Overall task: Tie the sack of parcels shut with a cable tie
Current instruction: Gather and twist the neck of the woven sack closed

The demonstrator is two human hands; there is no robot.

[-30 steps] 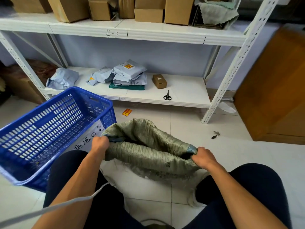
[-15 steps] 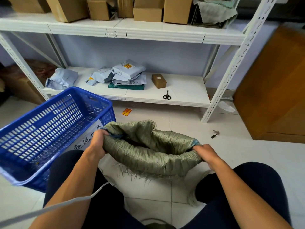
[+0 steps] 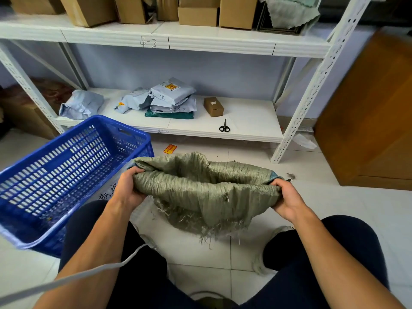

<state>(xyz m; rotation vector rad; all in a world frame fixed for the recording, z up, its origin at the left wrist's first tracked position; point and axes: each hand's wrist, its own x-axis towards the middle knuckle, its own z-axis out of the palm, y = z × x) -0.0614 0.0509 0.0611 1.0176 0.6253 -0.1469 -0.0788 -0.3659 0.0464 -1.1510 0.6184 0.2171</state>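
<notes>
A grey-green woven sack [image 3: 200, 188] hangs above the tiled floor between my knees, its mouth open and its frayed edge folded down toward me. My left hand [image 3: 129, 188] grips the rolled rim at the left end. My right hand [image 3: 287, 199] grips the rim at the right end. The sack's inside is dark and its contents are hidden. No cable tie shows in either hand.
A blue plastic crate [image 3: 66, 175] stands tilted at my left. The low white shelf [image 3: 245, 121] behind holds grey parcels [image 3: 171, 99], a small brown box [image 3: 213, 106] and black scissors [image 3: 224, 126]. A wooden cabinet [image 3: 370, 121] stands at the right. A white cable [image 3: 73, 275] crosses my left arm.
Both hands have lifted the sack's rim and pulled it wider apart, rolling the frayed edge down over the near side. The mouth now gapes more openly.
</notes>
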